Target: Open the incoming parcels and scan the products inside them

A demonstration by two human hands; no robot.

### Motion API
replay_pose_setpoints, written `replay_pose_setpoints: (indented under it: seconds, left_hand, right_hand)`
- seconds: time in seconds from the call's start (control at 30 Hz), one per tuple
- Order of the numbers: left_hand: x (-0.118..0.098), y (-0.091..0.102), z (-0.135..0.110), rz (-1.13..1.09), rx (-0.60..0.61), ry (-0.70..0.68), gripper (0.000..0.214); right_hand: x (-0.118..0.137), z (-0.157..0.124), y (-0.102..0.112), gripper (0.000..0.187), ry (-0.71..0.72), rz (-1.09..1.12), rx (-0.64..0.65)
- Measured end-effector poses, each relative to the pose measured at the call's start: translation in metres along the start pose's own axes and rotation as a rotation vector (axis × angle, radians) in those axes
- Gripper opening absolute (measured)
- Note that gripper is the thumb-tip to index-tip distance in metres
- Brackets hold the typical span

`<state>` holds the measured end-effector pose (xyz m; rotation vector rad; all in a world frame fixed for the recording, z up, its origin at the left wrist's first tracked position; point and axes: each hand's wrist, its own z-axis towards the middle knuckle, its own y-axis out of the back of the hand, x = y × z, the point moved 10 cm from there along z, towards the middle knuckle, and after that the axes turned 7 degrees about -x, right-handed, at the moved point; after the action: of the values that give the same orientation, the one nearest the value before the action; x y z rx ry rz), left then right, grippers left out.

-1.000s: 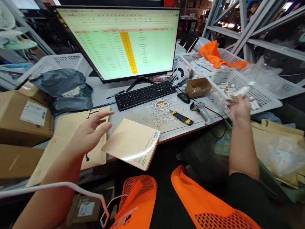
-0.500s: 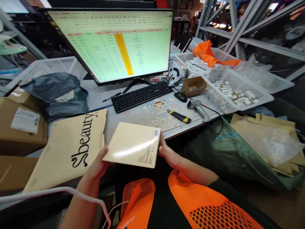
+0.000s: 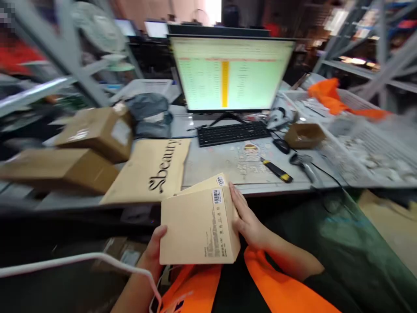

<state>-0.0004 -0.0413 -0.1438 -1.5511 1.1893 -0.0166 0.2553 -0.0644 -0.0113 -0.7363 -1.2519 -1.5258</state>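
Note:
A flat tan box (image 3: 197, 224) with a barcode label and small print is held in front of my chest, just off the desk's front edge. My left hand (image 3: 153, 252) grips its lower left corner, thumb on the front face. My right hand (image 3: 247, 219) clasps its right edge, fingers laid along the side. The box is tilted up toward me. Beyond it on the desk lies a tan paper bag (image 3: 151, 169) printed "Sbeauty".
On the desk (image 3: 211, 163) stand a monitor (image 3: 230, 71), a keyboard (image 3: 233, 131), a mouse (image 3: 282, 145), a utility knife (image 3: 276, 170) and a barcode scanner (image 3: 304, 164). Cardboard boxes (image 3: 81, 148) are stacked at left. White baskets (image 3: 368, 152) sit at right, a green sack (image 3: 352, 243) below.
The box has been lifted off the desk edge toward me and tilted upright, both hands on it. A second ago my right hand was at the basket. My head has turned left.

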Motion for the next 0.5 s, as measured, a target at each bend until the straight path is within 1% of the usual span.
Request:
replay_pose_setpoints:
  seconds: [0.03, 0.1, 0.13, 0.2, 0.27, 0.33, 0.43, 0.5]
  left_hand:
    - [0.002, 0.011, -0.008, -0.090, 0.027, -0.039, 0.083]
    - [0.004, 0.032, -0.026, -0.226, 0.034, -0.155, 0.068]
    - [0.002, 0.042, -0.035, -0.282, 0.002, -0.236, 0.063]
    - [-0.007, 0.065, -0.061, -0.386, -0.099, -0.419, 0.059]
    - [-0.017, 0.085, -0.097, -0.472, -0.195, -0.613, 0.060]
    - [-0.023, 0.105, -0.141, -0.517, -0.312, -0.800, 0.063]
    - [-0.016, 0.135, -0.207, -0.552, -0.522, -1.017, 0.066]
    - [-0.006, 0.154, -0.244, -0.580, -0.669, -1.152, 0.061]
  right_hand:
    - [0.008, 0.010, -0.012, 0.096, 0.067, -0.056, 0.064]
    - [0.023, 0.033, -0.041, 0.089, 0.174, -0.124, 0.134]
    - [0.030, 0.044, -0.058, 0.085, 0.215, -0.136, 0.158]
    - [0.046, 0.061, -0.100, 0.080, 0.287, -0.125, 0.229]
    - [0.065, 0.072, -0.148, 0.077, 0.364, -0.092, 0.327]
    - [0.085, 0.076, -0.195, 0.074, 0.438, -0.047, 0.410]
    - [0.111, 0.077, -0.261, 0.067, 0.477, 0.041, 0.470]
    - [0.131, 0.073, -0.303, 0.065, 0.473, 0.122, 0.517]
